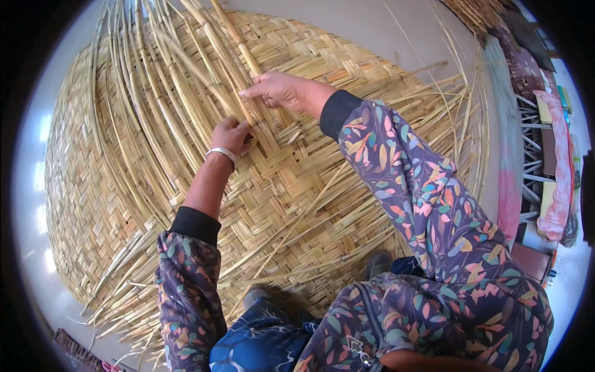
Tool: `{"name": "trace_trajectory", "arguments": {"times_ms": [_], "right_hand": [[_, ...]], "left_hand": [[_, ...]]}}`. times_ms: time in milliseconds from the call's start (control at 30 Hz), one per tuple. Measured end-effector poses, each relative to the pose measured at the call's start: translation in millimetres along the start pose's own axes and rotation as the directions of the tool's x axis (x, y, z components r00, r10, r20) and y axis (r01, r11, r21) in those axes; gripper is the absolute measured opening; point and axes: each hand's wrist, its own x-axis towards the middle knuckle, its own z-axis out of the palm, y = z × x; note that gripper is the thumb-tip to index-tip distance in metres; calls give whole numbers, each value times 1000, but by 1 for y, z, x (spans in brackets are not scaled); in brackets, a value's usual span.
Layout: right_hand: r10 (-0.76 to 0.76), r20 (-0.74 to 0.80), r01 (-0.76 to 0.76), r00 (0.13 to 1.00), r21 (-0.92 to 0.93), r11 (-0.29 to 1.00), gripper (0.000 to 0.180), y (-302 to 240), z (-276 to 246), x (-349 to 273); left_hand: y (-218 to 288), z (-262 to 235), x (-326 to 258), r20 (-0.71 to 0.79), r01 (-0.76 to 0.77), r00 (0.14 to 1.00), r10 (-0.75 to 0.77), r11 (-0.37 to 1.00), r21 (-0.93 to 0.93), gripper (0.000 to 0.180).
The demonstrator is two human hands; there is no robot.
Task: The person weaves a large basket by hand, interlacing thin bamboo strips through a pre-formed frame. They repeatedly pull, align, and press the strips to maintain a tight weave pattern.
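A large woven reed mat spreads beneath me, its flat strips crossing in a diagonal pattern. Long loose reed strips run from its middle toward the far left edge, side by side. My left hand, with a pale band at the wrist, is closed on a reed strip low among them, its fingertips partly hidden. Slightly farther off and to the right, my right hand pinches a reed strip between thumb and fingers. Just below both hands the strips pass into the weave.
Unwoven strip ends fan out past the mat's right side, and others stick out at the near left. My shoes rest on the mat's near part. A metal rack with cloths stands along the right; reed bundles lie at the far right.
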Motion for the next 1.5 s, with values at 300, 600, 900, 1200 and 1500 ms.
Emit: {"name": "trace_trajectory", "arguments": {"times_ms": [300, 600, 900, 1200, 1500], "right_hand": [[-133, -122, 128, 984, -47, 991, 21, 9, 2, -20], [-506, -599, -57, 621, -678, 733, 14, 62, 2, -69], [-294, -747, -73, 595, -416, 907, 12, 98, -13, -58], [-327, -755, 78, 568, -346, 935, 14, 115, -4, -58], [-542, -558, 81, 628, -646, 759, 21, 94, 19, -110]], "left_hand": [[4, -3, 2, 330, -117, 942, 66, 983, 139, 31], [-3, -1, 0, 263, -55, 962, 68, 997, -54, 23], [-15, 29, -25, -268, -305, 906, 328, 944, 126, 35], [-14, 48, -47, -258, -159, 803, 538, 610, 776, 43], [-19, 60, -28, -276, -82, 789, 549, 539, 838, 34]]}}
